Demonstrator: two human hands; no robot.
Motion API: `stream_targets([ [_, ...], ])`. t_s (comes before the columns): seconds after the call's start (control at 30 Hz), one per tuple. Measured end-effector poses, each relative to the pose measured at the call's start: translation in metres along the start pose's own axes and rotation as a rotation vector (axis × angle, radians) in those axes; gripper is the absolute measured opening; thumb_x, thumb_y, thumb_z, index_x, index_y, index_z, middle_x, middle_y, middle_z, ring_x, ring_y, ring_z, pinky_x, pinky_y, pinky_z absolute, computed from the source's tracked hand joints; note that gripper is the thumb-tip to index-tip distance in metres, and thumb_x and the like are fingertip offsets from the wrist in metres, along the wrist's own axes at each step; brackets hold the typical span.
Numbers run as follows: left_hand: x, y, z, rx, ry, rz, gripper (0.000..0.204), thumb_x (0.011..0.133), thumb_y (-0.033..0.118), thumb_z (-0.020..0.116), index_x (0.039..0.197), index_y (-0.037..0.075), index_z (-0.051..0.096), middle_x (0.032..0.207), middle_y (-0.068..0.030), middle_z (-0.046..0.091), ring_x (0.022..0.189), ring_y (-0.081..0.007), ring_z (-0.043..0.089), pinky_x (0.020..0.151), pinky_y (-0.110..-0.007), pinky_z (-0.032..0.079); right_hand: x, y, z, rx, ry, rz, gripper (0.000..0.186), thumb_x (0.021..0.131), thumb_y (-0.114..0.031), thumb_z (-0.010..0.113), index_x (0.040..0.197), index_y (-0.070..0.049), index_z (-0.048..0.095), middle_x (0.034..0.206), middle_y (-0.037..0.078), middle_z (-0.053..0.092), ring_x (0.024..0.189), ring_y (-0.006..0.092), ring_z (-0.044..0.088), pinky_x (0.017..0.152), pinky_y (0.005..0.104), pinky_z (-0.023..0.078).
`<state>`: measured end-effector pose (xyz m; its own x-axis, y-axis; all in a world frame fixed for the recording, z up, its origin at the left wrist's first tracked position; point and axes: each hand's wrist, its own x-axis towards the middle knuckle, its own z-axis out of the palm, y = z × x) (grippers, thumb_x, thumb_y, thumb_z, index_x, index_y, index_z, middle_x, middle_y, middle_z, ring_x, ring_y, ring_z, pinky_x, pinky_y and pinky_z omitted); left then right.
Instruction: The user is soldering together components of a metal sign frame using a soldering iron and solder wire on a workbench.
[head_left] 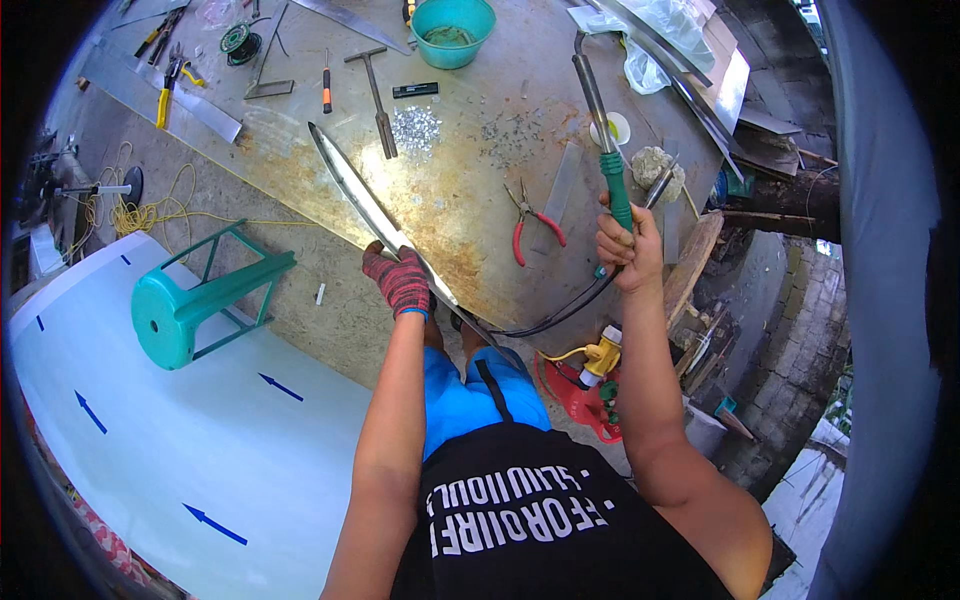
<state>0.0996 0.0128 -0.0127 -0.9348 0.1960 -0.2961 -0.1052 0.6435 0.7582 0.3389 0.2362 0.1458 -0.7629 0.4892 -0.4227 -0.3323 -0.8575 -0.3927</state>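
Note:
My left hand [399,282], in a red and grey knit glove, grips a long, curved strip of shiny metal [352,190]. The strip lies slantwise over the table's near edge, its pointed end toward the far left. Raised over the table's right side, my bare right hand [632,245] is wrapped round the green handle of a torch [613,185]. The torch's metal neck points away from me and bends at the tip; I see no flame. Black hoses [565,318] run below that hand. Red-handled pliers [530,222] lie open on the table between my hands.
The rusty metal table [470,110] bears small metal bits [415,130], a T-shaped tool [375,95], a screwdriver [326,85] and a teal bowl [452,35]. A green stool [165,310] lies at left. A yellow valve [602,355] sits above a red base at lower right.

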Motion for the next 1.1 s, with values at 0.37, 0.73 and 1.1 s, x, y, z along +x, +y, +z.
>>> stream_targets([
  [0.37,0.000,0.000,0.000,0.017,-0.001,0.009,0.053,0.082,0.010,0.068,0.126,-0.006,0.044,0.124,-0.0250,0.045,0.113,-0.0376,0.051,0.102,-0.042,0.040,-0.009,0.000,-0.001,0.019,0.000,-0.020,0.041,0.104,-0.032,0.036,0.124,0.000,0.051,0.061,-0.005,0.036,0.042,0.0031,0.028,0.038,0.0191,0.025],
  [0.73,0.001,-0.007,0.003,-0.008,0.007,0.036,0.056,0.082,0.011,0.068,0.128,-0.006,0.042,0.125,-0.0251,0.045,0.114,-0.0377,0.051,0.103,-0.042,0.040,-0.017,0.000,0.008,-0.082,0.110,-0.070,0.041,0.103,-0.033,0.036,0.125,-0.001,0.051,0.062,-0.005,0.036,0.043,0.0042,0.027,0.041,0.0204,0.025],
  [1.1,-0.001,-0.006,0.003,0.000,0.019,0.041,0.054,0.081,0.010,0.069,0.126,-0.006,0.044,0.124,-0.0239,0.045,0.115,-0.0363,0.051,0.103,-0.042,0.040,-0.023,0.001,0.017,-0.211,0.157,-0.139,0.041,0.103,-0.033,0.039,0.124,0.000,0.050,0.065,-0.003,0.039,0.046,0.0045,0.030,0.043,0.0200,0.026],
])
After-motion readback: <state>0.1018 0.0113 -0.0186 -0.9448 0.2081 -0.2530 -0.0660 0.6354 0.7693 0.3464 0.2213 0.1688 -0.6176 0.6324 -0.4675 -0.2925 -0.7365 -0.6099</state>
